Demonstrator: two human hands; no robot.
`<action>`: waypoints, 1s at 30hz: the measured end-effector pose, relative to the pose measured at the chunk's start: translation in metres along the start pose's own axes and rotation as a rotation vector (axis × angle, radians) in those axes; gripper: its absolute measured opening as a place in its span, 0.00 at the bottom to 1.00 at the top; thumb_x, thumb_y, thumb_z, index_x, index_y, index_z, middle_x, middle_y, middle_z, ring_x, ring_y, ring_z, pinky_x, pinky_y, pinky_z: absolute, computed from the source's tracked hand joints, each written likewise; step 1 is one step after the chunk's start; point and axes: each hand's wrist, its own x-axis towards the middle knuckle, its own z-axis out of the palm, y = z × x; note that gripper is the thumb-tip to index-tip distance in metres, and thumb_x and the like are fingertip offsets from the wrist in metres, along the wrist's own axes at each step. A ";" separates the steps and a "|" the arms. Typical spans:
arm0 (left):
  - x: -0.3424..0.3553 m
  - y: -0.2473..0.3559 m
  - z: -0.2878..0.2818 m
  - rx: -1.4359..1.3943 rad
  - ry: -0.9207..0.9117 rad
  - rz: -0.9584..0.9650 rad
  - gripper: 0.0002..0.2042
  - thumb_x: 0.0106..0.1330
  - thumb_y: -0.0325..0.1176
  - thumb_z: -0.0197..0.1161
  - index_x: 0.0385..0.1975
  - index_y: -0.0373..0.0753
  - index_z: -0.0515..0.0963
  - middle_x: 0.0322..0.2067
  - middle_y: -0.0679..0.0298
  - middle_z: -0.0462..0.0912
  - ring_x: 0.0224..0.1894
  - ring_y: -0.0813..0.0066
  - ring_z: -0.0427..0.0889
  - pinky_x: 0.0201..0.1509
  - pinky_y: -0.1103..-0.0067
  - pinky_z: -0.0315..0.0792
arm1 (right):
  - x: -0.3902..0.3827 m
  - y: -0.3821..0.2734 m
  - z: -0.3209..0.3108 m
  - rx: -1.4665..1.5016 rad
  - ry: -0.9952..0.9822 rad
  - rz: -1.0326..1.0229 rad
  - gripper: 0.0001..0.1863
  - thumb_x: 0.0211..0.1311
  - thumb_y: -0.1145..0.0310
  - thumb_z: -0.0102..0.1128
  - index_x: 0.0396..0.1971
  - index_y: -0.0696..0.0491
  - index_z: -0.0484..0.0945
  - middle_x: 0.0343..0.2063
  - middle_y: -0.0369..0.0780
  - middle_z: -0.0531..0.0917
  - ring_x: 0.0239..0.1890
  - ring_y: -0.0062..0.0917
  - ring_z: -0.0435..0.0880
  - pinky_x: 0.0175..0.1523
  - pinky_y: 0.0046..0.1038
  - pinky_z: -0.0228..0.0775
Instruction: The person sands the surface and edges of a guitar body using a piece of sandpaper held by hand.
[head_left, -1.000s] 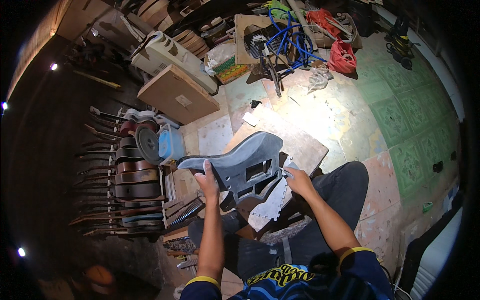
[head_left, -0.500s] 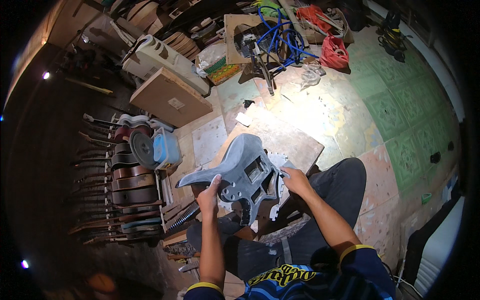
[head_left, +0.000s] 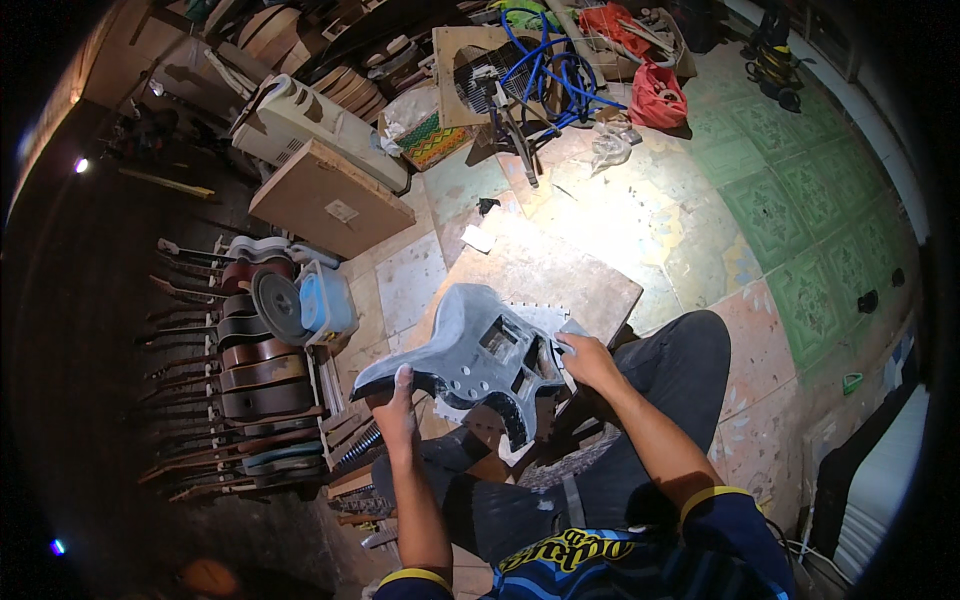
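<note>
A grey, dusty electric guitar body (head_left: 455, 345) with cut-out cavities and several round holes is held tilted above a low board. My left hand (head_left: 396, 405) is closed round its left end, thumb on the upper face. At the opposite end, beside the cavities, my right hand (head_left: 592, 362) pinches a small flat grey piece (head_left: 573, 331) that looks like sandpaper. Whether the right fingers also touch the body I cannot tell. Under the body, a white foam mat (head_left: 548, 316) with toothed edges lies on the wooden board (head_left: 540, 265).
Several guitars (head_left: 265, 385) stand in a row at the left, next to a blue tub (head_left: 325, 300). A wooden box (head_left: 335, 200), a coiled blue hose (head_left: 545, 75) and a red bag (head_left: 658, 97) are farther off. Green tiles (head_left: 770, 215) cover the right floor.
The guitar body has turned and tilted, showing more of its dark near edge. My left hand has shifted left and slightly nearer with it; the right hand stays almost in place.
</note>
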 end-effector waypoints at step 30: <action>-0.008 0.008 -0.028 0.079 -0.755 0.181 0.34 0.56 0.33 0.71 0.62 0.30 0.66 0.61 0.48 0.76 0.64 0.59 0.75 0.72 0.64 0.63 | -0.008 -0.015 -0.035 0.324 0.233 -0.073 0.27 0.58 0.77 0.54 0.60 0.53 0.80 0.53 0.48 0.86 0.56 0.32 0.85 0.62 0.28 0.72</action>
